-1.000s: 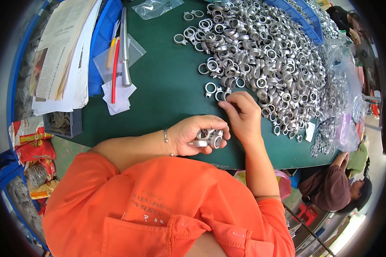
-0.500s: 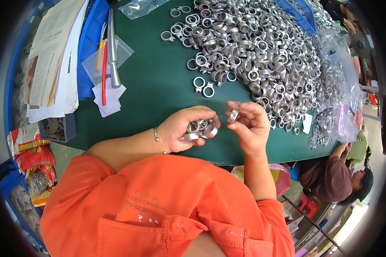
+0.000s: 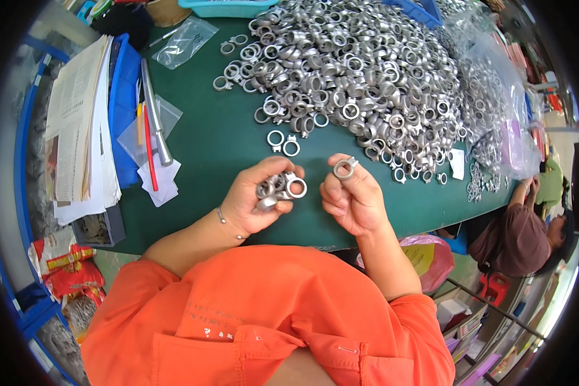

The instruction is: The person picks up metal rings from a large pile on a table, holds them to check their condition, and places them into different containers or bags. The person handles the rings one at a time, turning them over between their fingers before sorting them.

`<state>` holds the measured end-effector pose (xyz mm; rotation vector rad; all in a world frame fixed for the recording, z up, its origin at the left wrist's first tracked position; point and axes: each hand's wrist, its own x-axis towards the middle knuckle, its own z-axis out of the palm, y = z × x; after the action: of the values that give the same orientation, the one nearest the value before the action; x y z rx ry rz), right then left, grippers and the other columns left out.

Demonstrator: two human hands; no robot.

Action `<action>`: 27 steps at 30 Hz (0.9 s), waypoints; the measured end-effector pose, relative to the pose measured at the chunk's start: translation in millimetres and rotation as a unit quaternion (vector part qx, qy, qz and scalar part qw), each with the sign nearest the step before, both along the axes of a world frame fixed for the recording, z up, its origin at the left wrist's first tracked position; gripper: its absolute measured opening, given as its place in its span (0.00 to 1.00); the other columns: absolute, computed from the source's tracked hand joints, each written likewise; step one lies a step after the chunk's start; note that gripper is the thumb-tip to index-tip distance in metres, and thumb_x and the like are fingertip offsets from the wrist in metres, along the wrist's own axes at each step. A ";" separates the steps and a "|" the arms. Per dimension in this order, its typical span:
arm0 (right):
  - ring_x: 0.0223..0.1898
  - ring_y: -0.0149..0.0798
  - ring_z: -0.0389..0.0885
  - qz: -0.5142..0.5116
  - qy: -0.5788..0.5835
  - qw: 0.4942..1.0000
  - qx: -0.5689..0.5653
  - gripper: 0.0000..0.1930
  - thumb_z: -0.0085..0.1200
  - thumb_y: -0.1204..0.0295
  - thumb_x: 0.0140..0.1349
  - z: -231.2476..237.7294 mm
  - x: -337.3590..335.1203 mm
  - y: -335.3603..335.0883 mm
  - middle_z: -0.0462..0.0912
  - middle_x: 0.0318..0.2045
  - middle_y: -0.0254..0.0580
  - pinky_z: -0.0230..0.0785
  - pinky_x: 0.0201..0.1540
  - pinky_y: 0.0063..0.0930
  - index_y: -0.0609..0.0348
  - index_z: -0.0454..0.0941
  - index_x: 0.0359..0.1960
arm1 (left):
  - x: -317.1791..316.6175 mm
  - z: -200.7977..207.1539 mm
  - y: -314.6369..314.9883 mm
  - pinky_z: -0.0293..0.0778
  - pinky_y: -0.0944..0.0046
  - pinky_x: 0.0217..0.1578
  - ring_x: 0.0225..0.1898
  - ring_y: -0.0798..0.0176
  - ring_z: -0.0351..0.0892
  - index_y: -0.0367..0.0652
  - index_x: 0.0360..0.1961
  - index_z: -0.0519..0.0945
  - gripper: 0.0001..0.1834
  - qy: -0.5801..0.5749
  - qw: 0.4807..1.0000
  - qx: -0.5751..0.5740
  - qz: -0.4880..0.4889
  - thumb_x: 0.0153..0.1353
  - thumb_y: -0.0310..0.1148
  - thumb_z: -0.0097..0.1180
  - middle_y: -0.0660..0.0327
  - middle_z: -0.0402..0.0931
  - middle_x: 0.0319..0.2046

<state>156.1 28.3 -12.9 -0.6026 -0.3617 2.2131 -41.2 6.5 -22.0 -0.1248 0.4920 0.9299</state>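
Note:
My left hand (image 3: 246,201) is closed round several silver-grey metal rings (image 3: 266,203), which are bunched between its fingers and thumb. Off to its right, my right hand (image 3: 359,204) pinches a single metal ring (image 3: 336,172) between thumb and forefinger, its round opening facing up toward me and a small raised head at its upper right. The other right fingers are curled in. Both hands are held above the green tabletop (image 3: 199,128), apart from each other. Two loose rings (image 3: 291,148) lie on the table just beyond my left hand.
A large heap of similar rings (image 3: 367,90) covers the far right, beside clear plastic bags (image 3: 518,128). At left are a blue tray (image 3: 123,109), papers (image 3: 77,122), a tapered metal rod (image 3: 153,109) and a red stick (image 3: 150,148). Another person (image 3: 511,238) sits at right.
My right hand has turned the ring, so its round opening now shows instead of its narrow head. The view has shifted, and the left hand still holds its bunch.

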 end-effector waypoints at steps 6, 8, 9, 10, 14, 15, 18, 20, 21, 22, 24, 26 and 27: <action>0.40 0.41 0.71 -0.081 -0.013 0.996 -0.043 0.15 0.44 0.75 0.58 13.1 -27.8 -9.1 0.72 0.38 0.46 0.64 0.44 0.33 0.58 0.65 0.48 | 7.9 27.9 20.8 0.67 0.71 0.18 0.27 0.66 0.73 0.38 0.30 0.74 0.08 0.219 0.948 0.226 0.047 0.60 0.31 0.47 0.54 0.73 0.35; 0.51 0.43 0.67 -0.044 0.153 0.985 -0.061 0.20 0.39 0.60 0.61 5.7 -32.5 -8.8 0.70 0.48 0.43 0.57 0.56 0.40 0.56 0.65 0.52 | 32.9 42.5 24.3 0.68 0.68 0.26 0.27 0.68 0.73 0.40 0.26 0.76 0.03 0.512 0.734 0.435 0.097 0.52 0.28 0.54 0.57 0.74 0.28; 0.52 0.41 0.67 -0.080 0.138 0.983 -0.092 0.21 0.36 0.58 0.63 18.0 -39.6 -7.8 0.70 0.49 0.41 0.58 0.56 0.37 0.55 0.65 0.53 | 40.0 41.3 27.8 0.68 0.64 0.34 0.29 0.65 0.73 0.42 0.24 0.77 0.03 0.611 0.573 0.537 0.103 0.48 0.28 0.58 0.60 0.74 0.26; 0.52 0.39 0.67 -0.118 0.124 0.978 -0.123 0.22 0.33 0.56 0.64 24.7 -42.2 -5.2 0.69 0.50 0.39 0.58 0.56 0.35 0.55 0.65 0.53 | 46.7 41.7 30.9 0.69 0.59 0.41 0.31 0.63 0.73 0.44 0.21 0.78 0.04 0.680 0.385 0.615 0.108 0.43 0.28 0.61 0.64 0.74 0.24; 0.47 0.38 0.71 -0.132 0.215 0.960 -0.119 0.19 0.34 0.56 0.65 2.3 -20.7 -5.4 0.74 0.44 0.34 0.63 0.51 0.32 0.53 0.69 0.48 | 72.8 44.6 29.3 0.55 0.48 0.55 0.35 0.59 0.72 0.45 0.22 0.79 0.07 0.679 0.309 0.664 0.057 0.38 0.28 0.63 0.65 0.75 0.26; 0.46 0.38 0.72 -0.144 0.201 0.963 -0.106 0.18 0.36 0.58 0.64 -1.0 -13.1 -8.1 0.74 0.43 0.35 0.64 0.50 0.31 0.53 0.70 0.47 | 78.7 45.5 28.2 0.55 0.48 0.55 0.36 0.59 0.72 0.45 0.22 0.79 0.06 0.659 0.320 0.676 0.077 0.39 0.28 0.63 0.64 0.75 0.27; 0.40 0.41 0.75 -0.218 0.139 0.956 -0.139 0.13 0.46 0.64 0.59 -6.9 13.6 -19.7 0.75 0.41 0.40 0.69 0.38 0.31 0.51 0.72 0.44 | 90.7 58.4 25.5 0.57 0.49 0.54 0.37 0.57 0.73 0.45 0.26 0.79 0.07 0.598 0.348 0.715 0.098 0.41 0.24 0.60 0.60 0.74 0.31; 0.38 0.42 0.74 -0.201 0.213 0.951 -0.102 0.12 0.49 0.66 0.55 -9.7 56.5 -43.6 0.75 0.41 0.42 0.67 0.29 0.29 0.48 0.72 0.42 | 86.5 59.9 30.1 0.63 0.51 0.51 0.37 0.57 0.74 0.41 0.28 0.78 0.08 0.578 0.381 0.717 0.081 0.43 0.22 0.59 0.59 0.74 0.31; 0.35 0.41 0.73 -0.253 0.207 0.939 -0.107 0.13 0.51 0.66 0.53 -7.3 78.7 -59.0 0.74 0.40 0.44 0.63 0.23 0.26 0.46 0.73 0.42 | 80.7 57.9 30.5 0.65 0.53 0.49 0.37 0.58 0.74 0.39 0.29 0.77 0.08 0.578 0.409 0.702 0.080 0.45 0.21 0.58 0.59 0.74 0.32; 0.34 0.40 0.72 -0.301 0.198 0.930 -0.073 0.13 0.51 0.67 0.52 -7.8 104.8 -75.6 0.73 0.39 0.43 0.63 0.23 0.24 0.46 0.73 0.41 | 73.2 54.7 29.7 0.67 0.56 0.47 0.37 0.59 0.74 0.37 0.30 0.77 0.07 0.582 0.433 0.684 0.077 0.47 0.20 0.56 0.58 0.74 0.33; 0.35 0.38 0.72 -0.431 0.150 0.889 -0.032 0.13 0.51 0.69 0.52 -11.7 157.0 -114.4 0.72 0.39 0.41 0.65 0.24 0.25 0.46 0.74 0.41 | 63.1 41.0 28.0 0.70 0.63 0.40 0.35 0.62 0.74 0.35 0.28 0.77 0.05 0.612 0.478 0.621 0.104 0.48 0.18 0.56 0.58 0.75 0.31; 0.34 0.39 0.75 -0.569 0.058 0.815 -0.086 0.12 0.48 0.70 0.53 -37.0 202.7 -145.2 0.75 0.34 0.40 0.68 0.24 0.25 0.50 0.74 0.41 | 58.8 33.7 24.0 0.70 0.67 0.38 0.34 0.65 0.73 0.32 0.30 0.76 0.05 0.622 0.575 0.527 0.071 0.51 0.17 0.53 0.58 0.73 0.31; 0.33 0.40 0.76 -0.599 -0.006 0.790 -0.129 0.12 0.47 0.70 0.54 -59.7 225.9 -158.7 0.76 0.32 0.40 0.68 0.23 0.24 0.50 0.74 0.40 | 61.4 33.8 23.6 0.69 0.72 0.36 0.33 0.69 0.72 0.31 0.32 0.76 0.05 0.595 0.608 0.521 0.069 0.52 0.17 0.52 0.58 0.73 0.32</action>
<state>382.1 -130.4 -72.6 -0.7068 0.3006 1.0036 20.2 30.1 11.8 1.6847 1.0711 1.2401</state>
